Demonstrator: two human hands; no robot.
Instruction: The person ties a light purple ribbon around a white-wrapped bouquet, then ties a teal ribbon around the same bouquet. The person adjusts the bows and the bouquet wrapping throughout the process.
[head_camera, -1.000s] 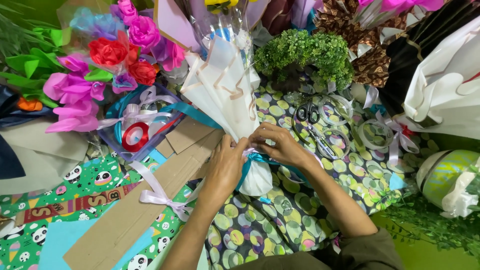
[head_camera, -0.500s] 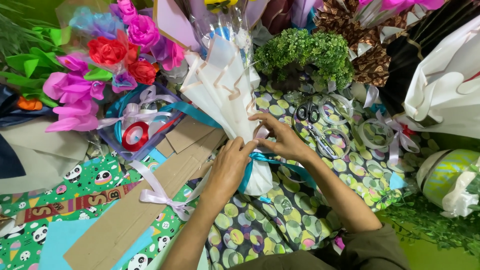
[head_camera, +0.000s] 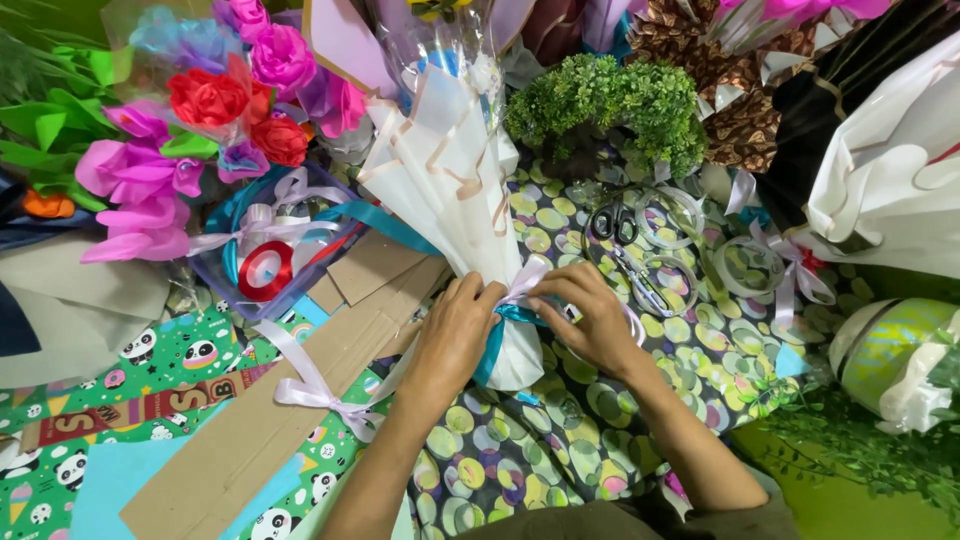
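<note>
So the white-wrapped bouquet lies on the spotted paper with its neck right between both hands, left hand gripping it, right hand pinching, I think, the teal ribbon.

My white bouquet wrap has a teal ribbon; the cloth shows green circles on black.

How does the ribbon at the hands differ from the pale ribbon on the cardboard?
The teal ribbon is wrapped round the white bouquet, pinched by the left hand and right hand. The pale ribbon lies loose on the cardboard, already knotted in a bow, untouched. Both are narrow, satiny strips.
</note>
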